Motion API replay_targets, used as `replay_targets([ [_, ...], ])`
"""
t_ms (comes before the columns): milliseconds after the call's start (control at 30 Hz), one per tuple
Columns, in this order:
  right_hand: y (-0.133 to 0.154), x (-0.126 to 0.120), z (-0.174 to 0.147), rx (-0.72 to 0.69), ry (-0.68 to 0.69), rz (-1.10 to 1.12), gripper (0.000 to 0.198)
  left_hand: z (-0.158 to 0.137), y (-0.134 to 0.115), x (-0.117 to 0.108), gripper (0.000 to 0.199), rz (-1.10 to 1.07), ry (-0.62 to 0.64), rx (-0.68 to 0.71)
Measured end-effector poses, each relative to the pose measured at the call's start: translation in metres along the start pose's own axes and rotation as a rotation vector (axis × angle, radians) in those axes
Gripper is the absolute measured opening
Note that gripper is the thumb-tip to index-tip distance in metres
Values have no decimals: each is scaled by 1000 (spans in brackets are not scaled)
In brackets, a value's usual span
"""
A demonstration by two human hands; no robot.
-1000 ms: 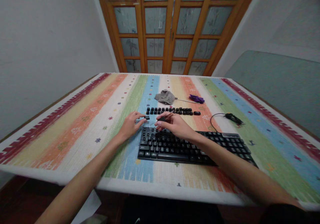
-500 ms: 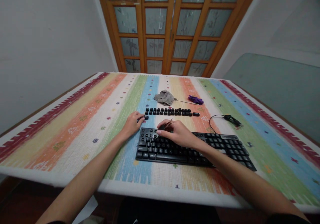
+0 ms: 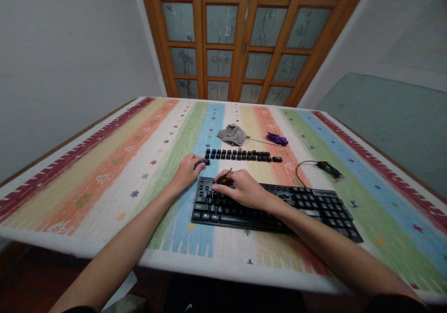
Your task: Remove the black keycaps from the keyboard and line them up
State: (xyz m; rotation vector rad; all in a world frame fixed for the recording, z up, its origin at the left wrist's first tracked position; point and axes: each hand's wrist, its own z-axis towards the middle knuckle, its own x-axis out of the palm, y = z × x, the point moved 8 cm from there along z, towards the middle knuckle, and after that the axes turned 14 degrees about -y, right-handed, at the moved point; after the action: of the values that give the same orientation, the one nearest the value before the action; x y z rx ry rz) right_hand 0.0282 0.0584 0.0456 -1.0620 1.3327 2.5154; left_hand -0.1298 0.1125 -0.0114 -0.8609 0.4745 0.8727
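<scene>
A black keyboard (image 3: 240,221) lies on the table, with bare patches in its upper rows where keycaps are off. My right hand (image 3: 244,189) is over the keyboard's upper left part, its fingers closed around a thin brownish tool (image 3: 228,175) whose kind I cannot make out. Beyond the keyboard's left corner, my left hand (image 3: 186,171) rests on the cloth, thumb and forefinger closed on a black keycap (image 3: 206,162). Just behind, several loose black keycaps (image 3: 243,155) stand in two rows.
Past the keycap rows lie a grey cloth (image 3: 232,135), a thin rod (image 3: 261,141) and a purple cloth (image 3: 277,139). The keyboard's bundled cable (image 3: 328,168) is at the right. A striped tablecloth (image 3: 139,187) covers the table.
My right hand has shifted slightly left over the keyboard with the brownish tool. My left hand stays by the keycap. The view has tilted a little.
</scene>
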Motion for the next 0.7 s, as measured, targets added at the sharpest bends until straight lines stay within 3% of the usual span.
replay_targets([
  [700, 11, 12, 5, -63, -43, -113, 17, 0, -3, -2, 20, 2, 4, -6],
])
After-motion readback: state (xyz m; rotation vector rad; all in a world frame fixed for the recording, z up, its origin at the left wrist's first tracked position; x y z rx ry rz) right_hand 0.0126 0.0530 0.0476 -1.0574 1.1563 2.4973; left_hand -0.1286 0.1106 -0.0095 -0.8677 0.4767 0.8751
